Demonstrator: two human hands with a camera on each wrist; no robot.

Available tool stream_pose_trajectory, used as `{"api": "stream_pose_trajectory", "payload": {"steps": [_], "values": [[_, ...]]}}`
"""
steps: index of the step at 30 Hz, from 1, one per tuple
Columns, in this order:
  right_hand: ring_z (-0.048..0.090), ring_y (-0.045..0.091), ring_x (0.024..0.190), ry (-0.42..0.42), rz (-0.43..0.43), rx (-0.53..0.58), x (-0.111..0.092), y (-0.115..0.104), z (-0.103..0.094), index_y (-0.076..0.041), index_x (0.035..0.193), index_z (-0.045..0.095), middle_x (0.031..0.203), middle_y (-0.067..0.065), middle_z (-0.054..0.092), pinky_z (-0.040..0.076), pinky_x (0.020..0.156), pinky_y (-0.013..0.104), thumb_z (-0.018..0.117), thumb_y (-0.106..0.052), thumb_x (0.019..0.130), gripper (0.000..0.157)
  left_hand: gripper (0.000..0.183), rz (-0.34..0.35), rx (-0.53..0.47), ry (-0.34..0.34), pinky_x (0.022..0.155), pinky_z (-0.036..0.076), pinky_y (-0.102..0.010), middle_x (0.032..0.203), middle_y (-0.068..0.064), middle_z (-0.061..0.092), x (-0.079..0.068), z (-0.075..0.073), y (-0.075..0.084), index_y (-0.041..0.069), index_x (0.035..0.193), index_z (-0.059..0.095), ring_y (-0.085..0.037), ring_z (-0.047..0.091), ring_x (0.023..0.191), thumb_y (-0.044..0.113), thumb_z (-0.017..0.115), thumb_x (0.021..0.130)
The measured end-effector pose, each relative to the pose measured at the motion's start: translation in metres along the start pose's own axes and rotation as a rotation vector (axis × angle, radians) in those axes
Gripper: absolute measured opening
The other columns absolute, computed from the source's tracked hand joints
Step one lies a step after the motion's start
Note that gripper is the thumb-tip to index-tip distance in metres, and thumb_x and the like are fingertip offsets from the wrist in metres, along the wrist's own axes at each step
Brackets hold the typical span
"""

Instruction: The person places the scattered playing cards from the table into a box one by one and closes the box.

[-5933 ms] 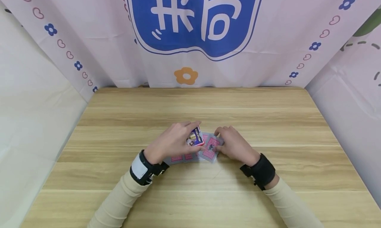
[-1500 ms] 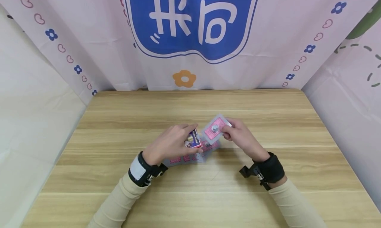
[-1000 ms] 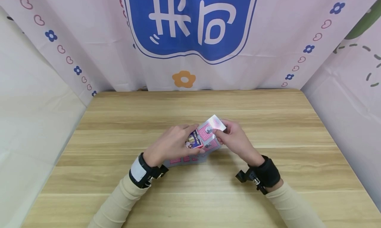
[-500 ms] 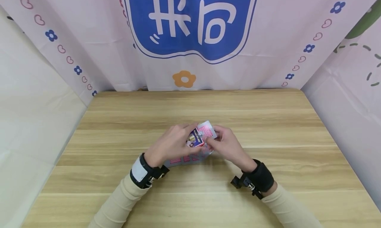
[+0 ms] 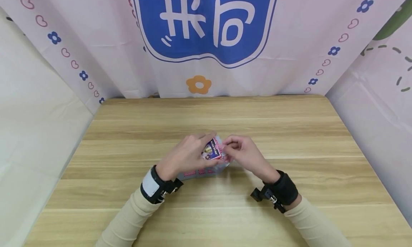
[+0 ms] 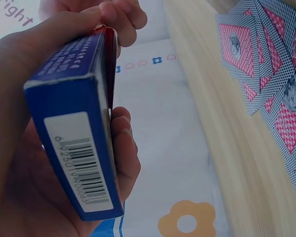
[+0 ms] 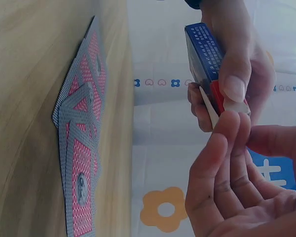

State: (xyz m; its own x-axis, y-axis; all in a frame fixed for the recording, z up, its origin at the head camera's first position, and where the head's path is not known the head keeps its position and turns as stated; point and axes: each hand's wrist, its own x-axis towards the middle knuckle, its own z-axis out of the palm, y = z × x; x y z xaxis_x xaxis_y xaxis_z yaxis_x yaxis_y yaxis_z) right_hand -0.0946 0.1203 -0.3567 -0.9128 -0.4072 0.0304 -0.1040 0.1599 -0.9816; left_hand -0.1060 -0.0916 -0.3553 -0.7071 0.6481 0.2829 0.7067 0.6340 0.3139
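Note:
In the head view my left hand grips a small blue playing-card box, thumb on one edge and fingers on the other. Its barcode end faces the left wrist camera. My right hand is at the box's far, open end, thumb and fingertips together. In the right wrist view those fingertips meet at a small pale flap, and a white flap sticks out beside it. The card last slid in is mostly hidden by the box and fingers. Below lie several overlapping playing cards, red-patterned backs up.
The wooden table carries the spread cards, partly under my left hand in the head view. Behind its far edge hangs a white curtain with a blue emblem and an orange flower. White cloth borders the left side.
My right hand took a playing card up from the spread, brought it left to the box's mouth and slid it in. My left hand and the box have hardly moved.

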Motion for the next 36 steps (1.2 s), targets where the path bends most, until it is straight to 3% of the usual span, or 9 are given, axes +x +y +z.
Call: {"api": "stream_pose_trajectory", "payload": {"steps": [5,12,19,24,27,30,32,36], "values": [[0.062,0.03,0.066,0.016,0.026,0.028,0.003,0.007,-0.002,-0.002,0.093,0.067,0.075,0.019,0.065,0.054,0.065,0.053,0.06,-0.013,0.094,0.013,0.08,-0.005,-0.006,0.0,0.048,0.046,-0.016,0.095,-0.007,0.065,0.0,-0.001,0.001,0.004,0.131,0.052,-0.001,0.052,0.062,0.058,0.069,0.075],[0.063,0.029,0.068,0.029,0.054,0.06,0.005,0.019,-0.001,-0.002,0.091,0.067,0.079,0.013,0.068,0.055,0.063,0.039,0.068,-0.014,0.087,0.013,0.079,0.033,-0.019,-0.001,0.05,0.047,-0.016,0.099,-0.009,0.066,0.002,-0.001,0.003,0.002,0.131,0.051,-0.001,0.052,0.065,0.057,0.067,0.076],[0.061,0.022,0.064,0.024,0.07,0.165,0.007,0.025,0.001,0.002,0.091,0.066,0.077,0.011,0.068,0.054,0.061,0.032,0.069,-0.016,0.087,0.018,0.08,0.059,-0.032,0.017,0.048,0.046,-0.017,0.096,-0.011,0.066,0.002,0.0,0.004,-0.001,0.132,0.049,-0.003,0.052,0.062,0.054,0.069,0.077],[0.062,0.024,0.069,0.002,0.083,0.139,0.008,0.026,0.0,0.001,0.093,0.066,0.082,0.012,0.068,0.054,0.069,0.046,0.068,-0.019,0.088,0.021,0.082,0.05,-0.034,0.015,0.047,0.045,-0.017,0.09,-0.008,0.065,0.001,0.0,0.003,0.0,0.134,0.048,-0.003,0.051,0.061,0.054,0.069,0.077],[0.062,0.029,0.074,-0.011,0.102,0.094,0.011,0.03,-0.003,-0.001,0.094,0.066,0.087,0.016,0.066,0.051,0.074,0.056,0.066,-0.028,0.09,0.027,0.083,0.034,-0.029,0.001,0.047,0.045,-0.017,0.092,-0.008,0.065,0.001,0.0,0.002,0.001,0.135,0.048,-0.003,0.051,0.062,0.056,0.068,0.076],[0.061,0.031,0.077,0.003,0.123,0.024,0.014,0.035,-0.009,-0.004,0.095,0.067,0.088,0.019,0.065,0.05,0.075,0.056,0.062,-0.037,0.091,0.034,0.084,0.011,-0.008,-0.024,0.047,0.045,-0.018,0.093,-0.008,0.065,0.001,-0.001,0.0,0.002,0.135,0.047,-0.002,0.051,0.06,0.057,0.067,0.076],[0.06,0.029,0.074,0.009,0.103,-0.093,0.016,0.04,-0.012,-0.006,0.094,0.067,0.085,0.018,0.064,0.051,0.069,0.051,0.062,-0.037,0.091,0.031,0.084,-0.002,0.009,-0.043,0.047,0.045,-0.018,0.091,-0.007,0.064,0.0,-0.001,-0.002,0.002,0.136,0.047,-0.003,0.05,0.058,0.058,0.067,0.076],[0.057,0.017,0.062,0.051,0.02,-0.465,0.017,0.054,-0.014,-0.009,0.089,0.064,0.075,0.006,0.064,0.05,0.054,0.036,0.069,-0.03,0.086,0.022,0.085,-0.02,0.046,-0.067,0.045,0.043,-0.019,0.093,-0.007,0.064,0.0,-0.001,-0.006,0.002,0.134,0.049,-0.004,0.05,0.057,0.065,0.061,0.078]]}}
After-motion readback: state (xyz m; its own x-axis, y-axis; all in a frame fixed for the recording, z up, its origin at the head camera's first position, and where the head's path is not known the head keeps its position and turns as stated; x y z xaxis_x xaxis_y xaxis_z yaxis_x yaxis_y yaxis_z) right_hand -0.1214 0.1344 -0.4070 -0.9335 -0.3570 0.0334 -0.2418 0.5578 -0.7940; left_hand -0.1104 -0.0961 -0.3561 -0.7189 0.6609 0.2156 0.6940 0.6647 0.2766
